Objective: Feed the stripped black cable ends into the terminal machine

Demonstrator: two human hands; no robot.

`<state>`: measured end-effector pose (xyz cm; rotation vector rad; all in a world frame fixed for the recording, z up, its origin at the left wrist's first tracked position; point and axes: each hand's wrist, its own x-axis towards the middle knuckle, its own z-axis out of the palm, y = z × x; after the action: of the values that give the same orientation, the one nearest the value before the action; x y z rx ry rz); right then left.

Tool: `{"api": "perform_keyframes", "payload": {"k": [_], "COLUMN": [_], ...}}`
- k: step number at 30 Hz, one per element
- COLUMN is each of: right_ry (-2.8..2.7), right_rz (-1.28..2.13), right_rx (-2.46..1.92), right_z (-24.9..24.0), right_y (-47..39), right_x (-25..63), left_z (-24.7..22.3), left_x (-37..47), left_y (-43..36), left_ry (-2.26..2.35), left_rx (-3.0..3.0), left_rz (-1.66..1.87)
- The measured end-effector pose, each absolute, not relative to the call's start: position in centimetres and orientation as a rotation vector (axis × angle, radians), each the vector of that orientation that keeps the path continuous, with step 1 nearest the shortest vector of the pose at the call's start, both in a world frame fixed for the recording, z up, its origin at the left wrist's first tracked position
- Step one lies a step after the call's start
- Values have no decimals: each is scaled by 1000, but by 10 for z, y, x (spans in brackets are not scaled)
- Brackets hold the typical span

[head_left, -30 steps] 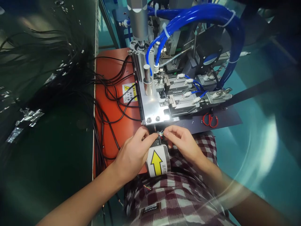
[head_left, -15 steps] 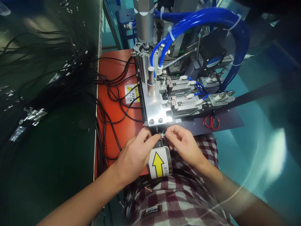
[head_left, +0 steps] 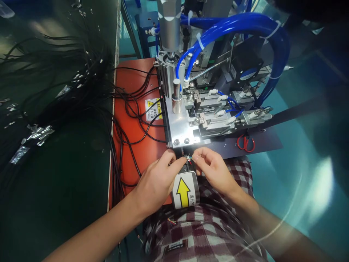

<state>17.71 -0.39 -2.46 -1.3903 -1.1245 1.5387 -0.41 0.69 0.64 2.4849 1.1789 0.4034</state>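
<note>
Small coloured wire ends [head_left: 189, 158] show between my two hands, just in front of the machine's metal plate [head_left: 180, 127]. My left hand [head_left: 159, 178] is closed, thumb and forefinger pinching at the left side of these wires. On the right side, my right hand [head_left: 211, 165] pinches the thin wire tips between thumb and forefinger. How many wires each hand grips is too small to tell. Below the fingers lies a white label with a yellow arrow [head_left: 184, 191].
Black cables [head_left: 128, 98] cross the orange board [head_left: 131, 76] at the left. More cables with silvery ends [head_left: 39, 134] lie on the dark green surface. Blue hoses [head_left: 240, 20] arch over the machine. Red-handled scissors [head_left: 245, 143] lie at its right edge.
The view has shifted very slightly. Both hands keep their pinch at nearly the same spot, and the wire ends between them have turned a little.
</note>
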Motion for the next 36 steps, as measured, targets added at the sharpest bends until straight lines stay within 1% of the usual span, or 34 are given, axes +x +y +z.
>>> {"api": "perform_keyframes", "payload": {"k": [31,36], "right_ry": [-1315,-1382], "right_rz": [1360,1279], "right_rx": [-1416,-1429], "right_z": [-30,-30], "right_y": [-8,-9], "right_x": [178,178], "left_z": [7,6], "left_x": [-4,-5], "left_y": [5,4], "left_ry": [1198,1198], "left_rx": [2517,2523], "left_rz": [311,279]}}
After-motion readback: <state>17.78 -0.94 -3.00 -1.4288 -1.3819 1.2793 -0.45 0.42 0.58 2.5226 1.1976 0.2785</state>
